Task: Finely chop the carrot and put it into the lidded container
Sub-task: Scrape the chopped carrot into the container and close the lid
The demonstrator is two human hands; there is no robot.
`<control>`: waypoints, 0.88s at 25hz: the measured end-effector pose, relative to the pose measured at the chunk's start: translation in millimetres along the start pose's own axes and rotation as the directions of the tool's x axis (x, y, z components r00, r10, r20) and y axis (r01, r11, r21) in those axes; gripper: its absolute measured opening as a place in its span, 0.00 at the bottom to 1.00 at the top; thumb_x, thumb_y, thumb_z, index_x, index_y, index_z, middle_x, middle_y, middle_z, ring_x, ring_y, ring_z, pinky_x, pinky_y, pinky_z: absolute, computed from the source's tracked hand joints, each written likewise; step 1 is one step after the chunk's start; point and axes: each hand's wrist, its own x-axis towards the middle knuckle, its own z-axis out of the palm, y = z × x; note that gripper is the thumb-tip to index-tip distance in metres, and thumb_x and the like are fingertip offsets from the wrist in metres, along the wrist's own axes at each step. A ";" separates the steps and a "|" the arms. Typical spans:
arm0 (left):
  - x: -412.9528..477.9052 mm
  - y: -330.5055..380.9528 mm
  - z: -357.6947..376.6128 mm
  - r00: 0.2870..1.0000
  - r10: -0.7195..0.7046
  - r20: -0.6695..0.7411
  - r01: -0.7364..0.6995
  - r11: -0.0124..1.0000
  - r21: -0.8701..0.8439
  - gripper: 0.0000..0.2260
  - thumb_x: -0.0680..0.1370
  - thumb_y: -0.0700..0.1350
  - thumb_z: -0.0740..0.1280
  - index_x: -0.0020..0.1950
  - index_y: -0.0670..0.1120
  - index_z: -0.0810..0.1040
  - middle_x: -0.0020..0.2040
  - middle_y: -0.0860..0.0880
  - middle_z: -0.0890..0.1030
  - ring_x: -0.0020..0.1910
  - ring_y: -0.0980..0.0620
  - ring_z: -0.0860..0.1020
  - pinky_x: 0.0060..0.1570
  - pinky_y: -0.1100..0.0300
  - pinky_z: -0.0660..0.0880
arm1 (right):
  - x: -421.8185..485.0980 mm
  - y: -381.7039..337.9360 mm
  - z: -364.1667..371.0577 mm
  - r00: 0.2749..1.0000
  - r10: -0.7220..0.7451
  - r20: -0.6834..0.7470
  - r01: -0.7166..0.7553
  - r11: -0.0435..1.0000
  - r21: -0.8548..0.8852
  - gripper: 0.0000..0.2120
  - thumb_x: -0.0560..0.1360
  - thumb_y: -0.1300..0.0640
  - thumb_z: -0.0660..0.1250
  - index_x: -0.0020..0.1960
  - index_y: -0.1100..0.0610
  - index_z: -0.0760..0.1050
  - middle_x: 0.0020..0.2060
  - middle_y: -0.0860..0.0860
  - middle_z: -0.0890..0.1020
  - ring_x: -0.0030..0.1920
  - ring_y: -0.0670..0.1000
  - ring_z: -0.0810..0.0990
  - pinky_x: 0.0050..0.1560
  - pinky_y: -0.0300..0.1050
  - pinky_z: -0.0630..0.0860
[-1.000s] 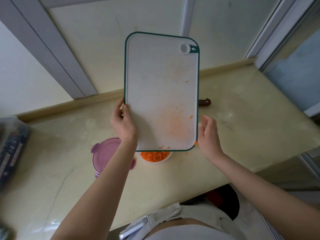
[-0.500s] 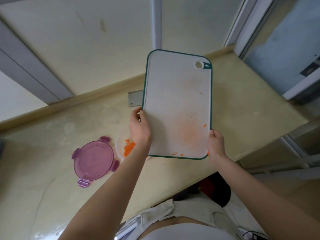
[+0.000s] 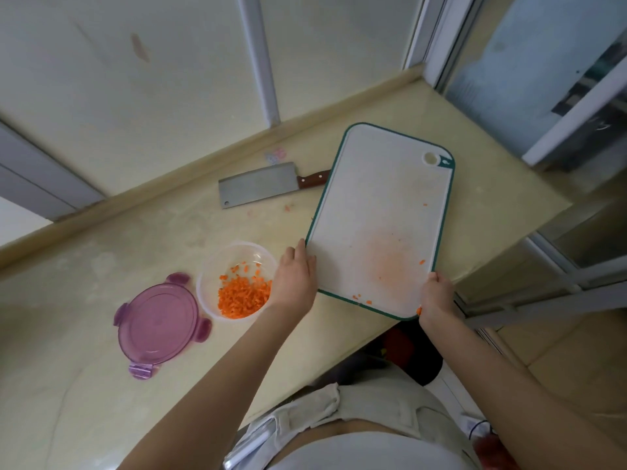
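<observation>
A clear round container (image 3: 210, 276) on the counter holds a heap of finely chopped carrot (image 3: 243, 296). Its purple lid (image 3: 157, 322) lies flat to the left of it. A white cutting board with a green rim (image 3: 380, 215) lies to the right, orange-stained, with a few carrot bits near its front edge. My left hand (image 3: 294, 278) grips the board's left edge, just right of the container. My right hand (image 3: 436, 295) grips the board's near right corner, at the counter's edge.
A cleaver with a wooden handle (image 3: 259, 188) lies behind the container, near the wall; its handle end is hidden behind the board. The beige counter (image 3: 84, 385) ends just right of the board, with a window frame beyond.
The board has come down from upright over the container and moved right, now low over the counter. The container and its carrot are uncovered. My right hand now grips the board's corner.
</observation>
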 end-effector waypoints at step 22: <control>-52.1 -35.7 20.1 0.984 0.022 0.179 -0.090 0.920 0.382 0.20 0.82 0.45 0.52 0.73 0.42 0.56 0.73 0.43 0.56 0.73 0.45 0.54 0.72 0.55 0.54 | -42.6 -16.4 24.3 0.908 0.413 0.065 -0.418 0.888 0.193 0.15 0.81 0.68 0.49 0.61 0.69 0.71 0.61 0.61 0.75 0.57 0.57 0.76 0.50 0.44 0.73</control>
